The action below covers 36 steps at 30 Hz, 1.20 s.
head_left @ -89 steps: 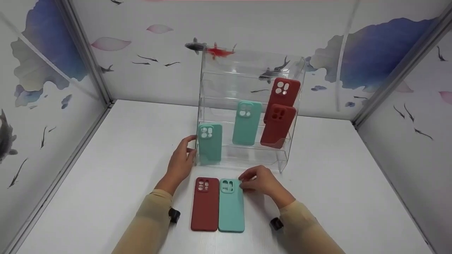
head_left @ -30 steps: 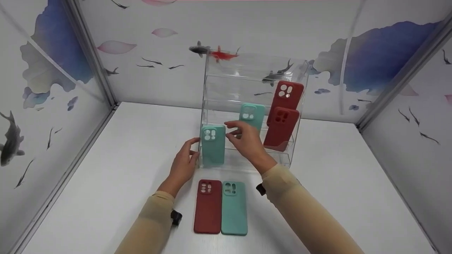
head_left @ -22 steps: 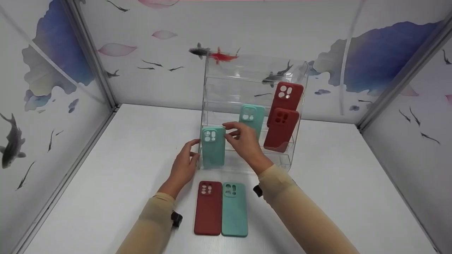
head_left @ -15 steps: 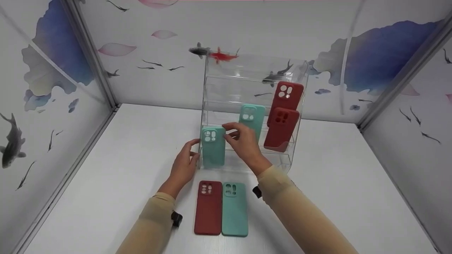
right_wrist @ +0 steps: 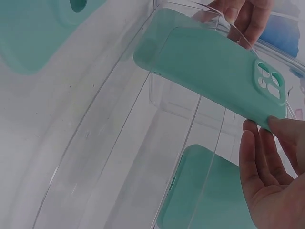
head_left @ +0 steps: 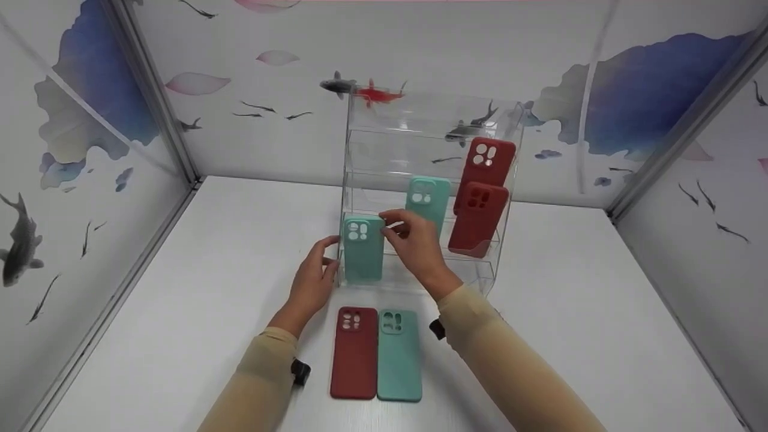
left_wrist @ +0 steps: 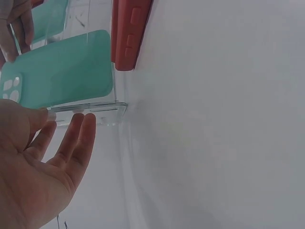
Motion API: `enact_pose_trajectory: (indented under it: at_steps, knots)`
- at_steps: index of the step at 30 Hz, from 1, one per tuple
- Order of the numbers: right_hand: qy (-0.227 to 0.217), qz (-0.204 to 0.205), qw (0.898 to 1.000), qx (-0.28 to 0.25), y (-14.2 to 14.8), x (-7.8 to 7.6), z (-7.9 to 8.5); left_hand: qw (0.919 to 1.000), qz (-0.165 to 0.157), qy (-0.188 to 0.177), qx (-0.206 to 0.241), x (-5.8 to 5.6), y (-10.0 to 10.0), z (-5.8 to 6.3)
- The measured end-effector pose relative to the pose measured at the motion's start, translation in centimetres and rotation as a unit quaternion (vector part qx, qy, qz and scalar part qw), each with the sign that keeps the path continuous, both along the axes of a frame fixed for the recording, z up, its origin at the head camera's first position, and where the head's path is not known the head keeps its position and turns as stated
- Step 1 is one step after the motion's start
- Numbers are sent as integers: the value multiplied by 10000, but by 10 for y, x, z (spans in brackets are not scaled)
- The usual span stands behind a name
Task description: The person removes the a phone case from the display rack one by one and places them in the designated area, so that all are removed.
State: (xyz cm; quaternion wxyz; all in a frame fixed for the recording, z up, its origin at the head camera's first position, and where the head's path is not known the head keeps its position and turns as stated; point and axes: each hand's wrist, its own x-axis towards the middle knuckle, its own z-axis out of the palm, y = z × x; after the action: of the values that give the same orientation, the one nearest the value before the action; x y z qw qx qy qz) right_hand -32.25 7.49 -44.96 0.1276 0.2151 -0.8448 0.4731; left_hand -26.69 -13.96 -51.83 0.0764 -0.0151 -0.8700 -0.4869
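Head view: pinching a top corner of a mint-green rectangular phone case (head_left: 363, 258) between thumb and fingers of the right hand (head_left: 415, 241), at the near left of a clear acrylic tiered stand (head_left: 384, 155)! Touching that stand's left side with the left hand (head_left: 312, 275), fingers loosely extended, holding nothing. Spotting a dark-red rectangular phone case (head_left: 354, 363) nearer, on the white table (head_left: 228, 258).
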Motion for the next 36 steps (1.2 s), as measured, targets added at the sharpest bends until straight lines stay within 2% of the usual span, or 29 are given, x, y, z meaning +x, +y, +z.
enact_pose_trajectory:
  at_steps: [20, 36]
  knots:
    - [396, 154, 9984, -384, 8, 13, 6, 10000, 42, -54, -34, 1, -1, 2]
    - [790, 120, 9954, -522, 37, 19, 14, 9999, 58, -108, -30, 1, 3, 0]
